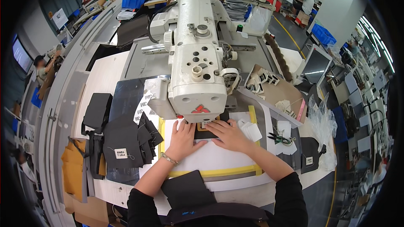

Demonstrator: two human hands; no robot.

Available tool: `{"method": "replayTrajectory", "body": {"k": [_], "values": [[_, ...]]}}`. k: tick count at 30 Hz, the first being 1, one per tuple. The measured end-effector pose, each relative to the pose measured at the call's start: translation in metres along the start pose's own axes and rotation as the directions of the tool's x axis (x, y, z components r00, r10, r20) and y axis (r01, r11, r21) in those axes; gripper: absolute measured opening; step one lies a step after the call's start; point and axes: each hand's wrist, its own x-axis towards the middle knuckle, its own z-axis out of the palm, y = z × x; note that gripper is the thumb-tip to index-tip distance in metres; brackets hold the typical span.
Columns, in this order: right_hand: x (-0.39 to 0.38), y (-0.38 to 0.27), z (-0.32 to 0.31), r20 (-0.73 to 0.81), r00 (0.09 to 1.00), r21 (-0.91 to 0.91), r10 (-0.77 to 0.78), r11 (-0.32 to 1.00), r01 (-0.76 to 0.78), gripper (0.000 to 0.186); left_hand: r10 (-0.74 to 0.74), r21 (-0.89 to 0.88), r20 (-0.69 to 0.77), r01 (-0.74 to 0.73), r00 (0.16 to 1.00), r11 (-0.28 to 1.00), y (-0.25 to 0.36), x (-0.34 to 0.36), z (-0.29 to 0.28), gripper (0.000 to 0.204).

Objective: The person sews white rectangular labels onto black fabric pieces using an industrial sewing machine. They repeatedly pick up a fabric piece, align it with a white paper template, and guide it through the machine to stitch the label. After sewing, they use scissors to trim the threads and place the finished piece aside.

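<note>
A black fabric piece (205, 135) lies on a white board (219, 159) edged with yellow tape, right under the head of a white industrial sewing machine (197, 80). A small pale label (203, 125) shows on the piece, partly hidden by fingers and the machine. My left hand (182, 138) rests flat, fingers stretched out, along the piece's left edge. From the other side my right hand (229, 135) lies on the piece with extended fingers, its tips beside the label. Neither hand grips anything. The needle area is hidden behind the machine head.
Left of the board are stacked black fabric pieces (113, 136), one with a white label. White cards (250, 130) and green-handled scissors (281, 139) lie on the right, near a cardboard tray (277, 88) of labels. Another black piece (187, 189) lies close to my body.
</note>
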Motion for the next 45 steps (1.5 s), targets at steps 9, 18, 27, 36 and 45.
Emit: {"method": "replayTrajectory", "body": {"k": [9, 18, 27, 36, 45], "values": [[-0.003, 0.004, -0.001, 0.010, 1.000, 0.014, 0.024, 1.000, -0.024, 0.051, -0.018, 0.071, -0.016, 0.019, 1.000, 0.997, 0.005, 0.003, 0.004, 0.087], [-0.003, 0.004, 0.000, -0.004, 1.000, 0.001, 0.018, 1.000, -0.018, 0.052, 0.003, 0.026, -0.046, -0.001, 0.999, 1.000, 0.002, 0.004, 0.006, 0.088], [-0.005, 0.002, 0.005, -0.039, 0.999, 0.018, 0.028, 0.999, -0.027, 0.051, 0.030, 0.088, -0.063, -0.025, 0.998, 0.996, 0.008, 0.008, 0.004, 0.088], [-0.007, 0.001, 0.006, -0.072, 0.997, 0.012, 0.025, 1.000, -0.024, 0.048, 0.043, 0.070, -0.034, -0.040, 0.999, 0.997, 0.006, 0.009, 0.004, 0.088], [0.009, 0.016, 0.012, -0.097, 0.995, 0.012, 0.007, 1.000, -0.006, 0.045, 0.018, 0.051, -0.049, -0.016, 0.999, 0.999, -0.005, 0.021, 0.004, 0.078]]}}
